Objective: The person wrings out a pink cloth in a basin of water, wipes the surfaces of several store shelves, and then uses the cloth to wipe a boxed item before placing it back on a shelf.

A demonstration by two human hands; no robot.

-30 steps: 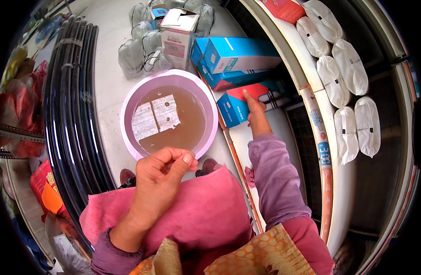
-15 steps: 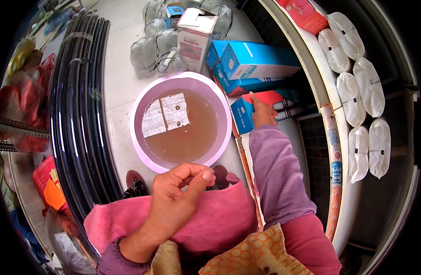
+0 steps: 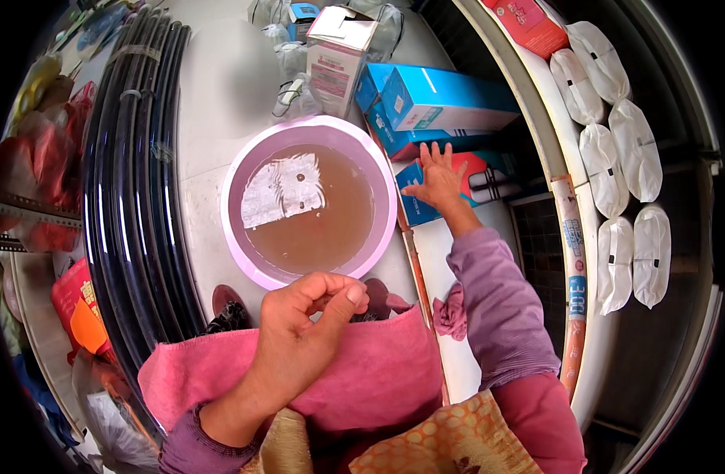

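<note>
My right hand (image 3: 443, 180) is spread with its fingers apart over a blue and red cardboard box (image 3: 489, 175), touching its top near the left end. The box lies on a shelf ledge beside two more blue boxes (image 3: 455, 99). My left hand (image 3: 303, 324) is loosely curled above my lap, thumb against fingers, with nothing visible in it. Beneath it a pink cloth (image 3: 354, 379) covers my lap. In front of me a lilac basin (image 3: 234, 170) holds murky brown water (image 3: 331, 213) with a bright reflection on it. A crumpled mauve rag (image 3: 451, 313) lies on the ledge beside my right forearm.
Long dark glossy tubes (image 3: 125, 189) lie bundled at left. Beyond the basin stand a white and pink carton (image 3: 338, 63) and clear plastic-wrapped items (image 3: 295, 99). White wrapped packages (image 3: 639, 150) line the right-hand shelf. Red bags (image 3: 38, 158) fill the left side.
My right hand has opened from its grip at the box's edge and spread over its top. The mauve rag has come into view. Ripples now cross the water. My left hand stays curled.
</note>
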